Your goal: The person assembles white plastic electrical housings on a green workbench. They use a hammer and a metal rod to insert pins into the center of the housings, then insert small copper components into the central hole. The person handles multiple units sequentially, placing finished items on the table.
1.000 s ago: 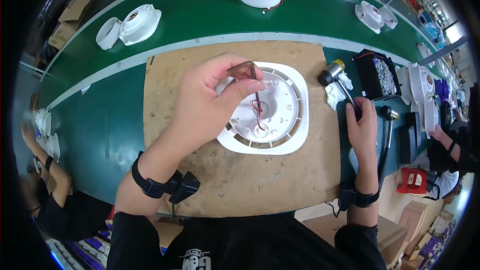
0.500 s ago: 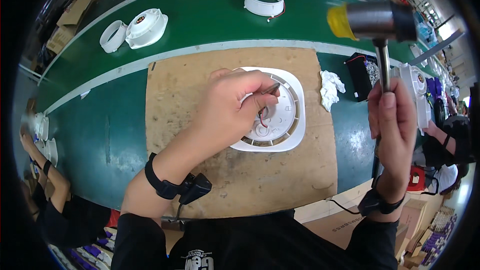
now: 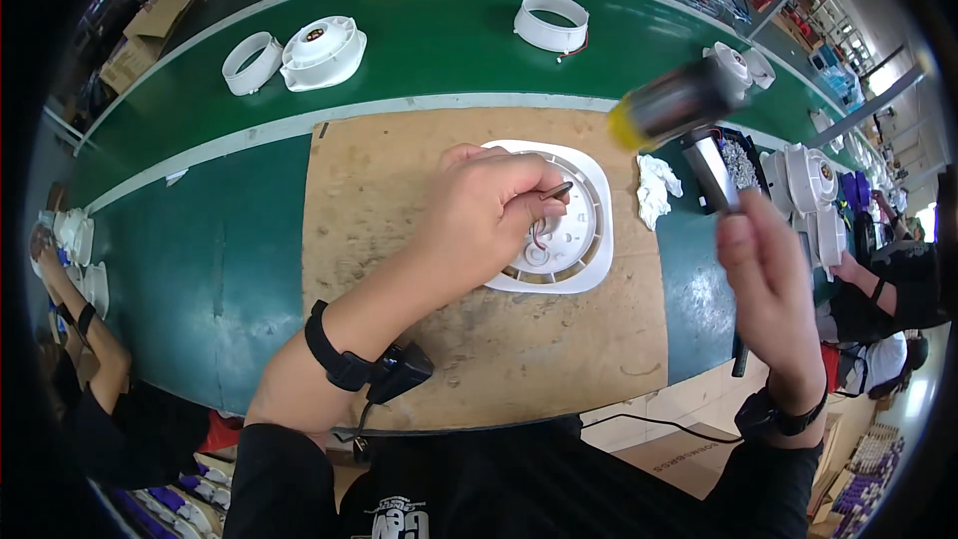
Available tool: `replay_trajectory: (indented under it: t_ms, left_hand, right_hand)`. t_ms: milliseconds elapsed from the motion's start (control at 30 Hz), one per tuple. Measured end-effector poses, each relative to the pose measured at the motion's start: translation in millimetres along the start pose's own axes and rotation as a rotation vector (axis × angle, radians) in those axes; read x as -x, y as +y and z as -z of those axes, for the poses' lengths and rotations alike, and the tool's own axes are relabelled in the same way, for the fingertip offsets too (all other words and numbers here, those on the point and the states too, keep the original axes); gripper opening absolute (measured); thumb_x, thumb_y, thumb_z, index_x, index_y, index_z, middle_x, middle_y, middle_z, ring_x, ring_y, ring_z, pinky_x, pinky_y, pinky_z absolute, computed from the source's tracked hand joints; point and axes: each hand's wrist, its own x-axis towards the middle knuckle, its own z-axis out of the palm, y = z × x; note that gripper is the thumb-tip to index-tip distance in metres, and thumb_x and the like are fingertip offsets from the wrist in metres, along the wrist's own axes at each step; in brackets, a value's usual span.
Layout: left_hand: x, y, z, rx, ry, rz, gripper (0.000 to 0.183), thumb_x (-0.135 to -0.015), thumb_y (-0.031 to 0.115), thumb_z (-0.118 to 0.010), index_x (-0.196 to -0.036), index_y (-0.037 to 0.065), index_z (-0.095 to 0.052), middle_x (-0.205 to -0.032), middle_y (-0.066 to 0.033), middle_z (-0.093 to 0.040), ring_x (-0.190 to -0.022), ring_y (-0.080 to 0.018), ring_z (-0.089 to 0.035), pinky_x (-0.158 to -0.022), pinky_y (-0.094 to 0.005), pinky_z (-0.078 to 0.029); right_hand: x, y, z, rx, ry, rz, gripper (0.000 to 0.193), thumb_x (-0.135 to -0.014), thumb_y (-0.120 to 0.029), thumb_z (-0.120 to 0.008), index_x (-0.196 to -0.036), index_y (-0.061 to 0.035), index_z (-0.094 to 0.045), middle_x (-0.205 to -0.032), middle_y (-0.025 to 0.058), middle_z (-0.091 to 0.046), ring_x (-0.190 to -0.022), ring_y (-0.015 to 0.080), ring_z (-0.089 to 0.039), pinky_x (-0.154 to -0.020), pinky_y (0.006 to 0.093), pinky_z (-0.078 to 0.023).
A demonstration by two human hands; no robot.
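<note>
My left hand [image 3: 486, 202] is closed on a slim metal rod [image 3: 558, 191], pinched between thumb and forefinger and held over a white plastic housing [image 3: 597, 258]. This housing is a rounded square with a ribbed ring inside, and reddish wires [image 3: 540, 233] show in its middle. The rod's lower end is hidden behind my fingers. To the right, my right hand [image 3: 768, 284] is wrapped round the handle of a hammer [image 3: 679, 108]. The hammer's head, yellow at one end and black at the other, is blurred and raised up and to the right of the housing.
Brown cardboard [image 3: 489, 359] lies under the housing. A crumpled white cloth [image 3: 656, 190] and a black box [image 3: 743, 165] of small metal parts lie to the right. White rings [image 3: 552, 32] and a round housing [image 3: 324, 55] rest on the green surface beyond. Other people's arms [image 3: 95, 339] show at both sides.
The hammer has swung down and to the left, and its head now tilts. My left hand still holds the rod over the housing. The whole view has shifted slightly.
</note>
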Motion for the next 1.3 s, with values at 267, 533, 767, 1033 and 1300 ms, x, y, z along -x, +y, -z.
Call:
replay_trajectory:
  t_ms: [267, 533, 767, 1033, 1300]
  left_hand:
    - [2, 3, 0, -0.07, 0.059, -0.048, 0.008, -0.083, 0.013, -0.069, -0.089, 0.009, -0.071, -0.077, -0.0051, -0.069, -0.077, -0.0227, -0.063, -0.095, -0.0403, -0.036]
    - [-1, 9, 7, -0.094, -0.041, -0.028, 0.01, -0.085, 0.012, -0.066, -0.093, 0.009, -0.072, -0.081, -0.0061, -0.071, -0.08, -0.0247, -0.065, -0.097, -0.0435, -0.036]
    - [-4, 6, 7, -0.005, -0.107, 0.012, 0.011, -0.087, 0.009, -0.062, -0.091, 0.008, -0.072, -0.086, -0.0014, -0.074, -0.081, -0.0177, -0.066, -0.1, -0.0399, -0.036]
    - [1, 7, 4, -0.07, -0.019, -0.068, 0.012, -0.09, 0.017, -0.064, -0.092, 0.009, -0.072, -0.085, -0.0003, -0.074, -0.083, -0.0173, -0.067, -0.102, -0.0392, -0.034]
    - [-2, 0, 12, 0.033, -0.004, -0.078, 0.015, -0.082, 0.019, -0.07, -0.084, 0.004, -0.073, -0.077, -0.0097, -0.071, -0.068, -0.0263, -0.063, -0.087, -0.0384, -0.044]
  right_hand:
    - [9, -7, -14, -0.097, -0.065, 0.042, 0.038, -0.105, -0.038, -0.047, -0.089, -0.0034, -0.051, -0.069, -0.0024, -0.045, -0.06, 0.0077, -0.038, -0.052, 0.0268, -0.03]
    - [11, -2, -9, -0.03, -0.115, 0.154, 0.037, -0.108, -0.038, -0.038, -0.089, -0.0068, -0.047, -0.069, -0.0026, -0.045, -0.052, 0.0029, -0.038, -0.044, 0.0195, -0.027]
    - [11, -19, -1, -0.441, -0.045, -0.081, 0.038, -0.106, -0.04, -0.043, -0.084, -0.0088, -0.047, -0.066, -0.005, -0.043, -0.056, 0.0019, -0.037, -0.048, 0.0203, -0.029]
    - [9, -9, -22, -0.033, -0.044, 0.052, 0.026, -0.104, -0.021, -0.049, -0.089, -0.0007, -0.05, -0.063, 0.0094, -0.045, -0.055, 0.0158, -0.042, -0.052, 0.0325, -0.034]
    - [7, -25, -19, 0.041, -0.006, 0.104, 0.022, -0.103, -0.02, -0.052, -0.093, -0.0006, -0.056, -0.062, 0.0065, -0.046, -0.053, 0.0144, -0.044, -0.052, 0.0299, -0.034]
